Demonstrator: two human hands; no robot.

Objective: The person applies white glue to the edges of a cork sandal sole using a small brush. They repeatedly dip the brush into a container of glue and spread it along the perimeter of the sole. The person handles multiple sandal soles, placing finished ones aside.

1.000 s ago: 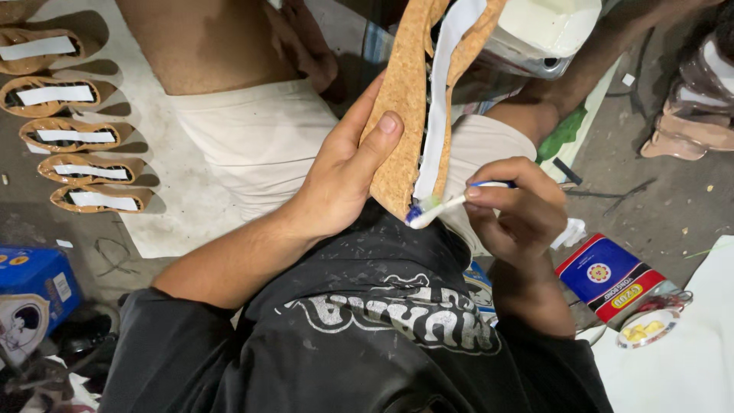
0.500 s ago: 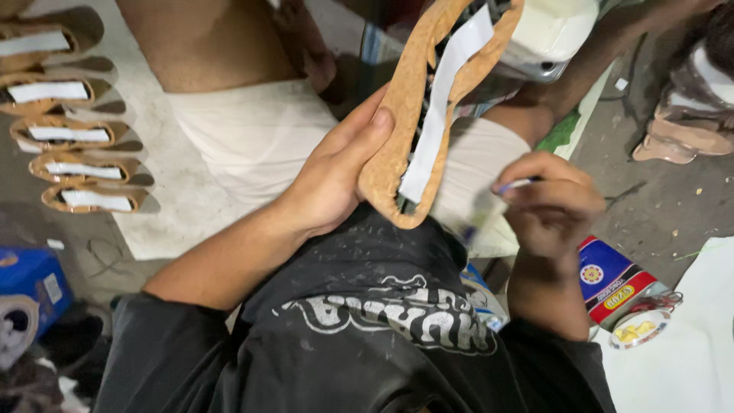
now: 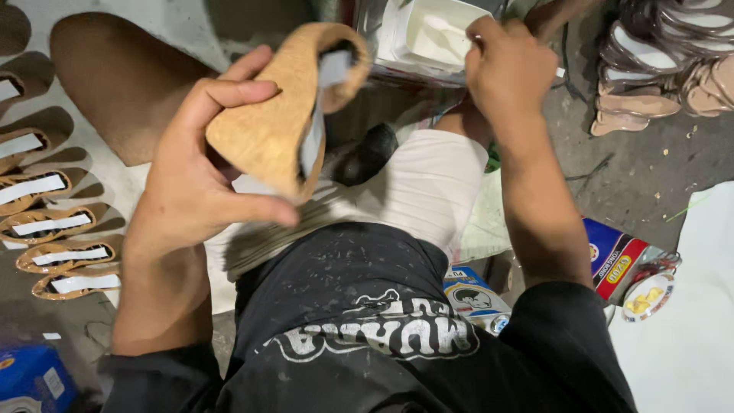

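Note:
My left hand [image 3: 200,174] grips a tan cork-textured shoe sole [image 3: 279,115] with a white strip [image 3: 323,107] along its middle, held tilted above my lap. My right hand [image 3: 511,70] is closed around a thin brush handle whose tip barely shows; it reaches over a white tub [image 3: 428,32] of pale glue at the top. I sit in pale shorts [image 3: 417,191] and a black printed shirt.
A row of similar soles with white strips [image 3: 53,229] lies on a sheet at the left. Stacked pinkish soles [image 3: 665,69] sit at the top right. A blue-and-red packet [image 3: 615,256], a small tin [image 3: 646,297], a blue box [image 3: 34,378] and white sheet are nearby.
My right hand left the sole and rose to the white tub. My left hand tilted the sole down and to the left.

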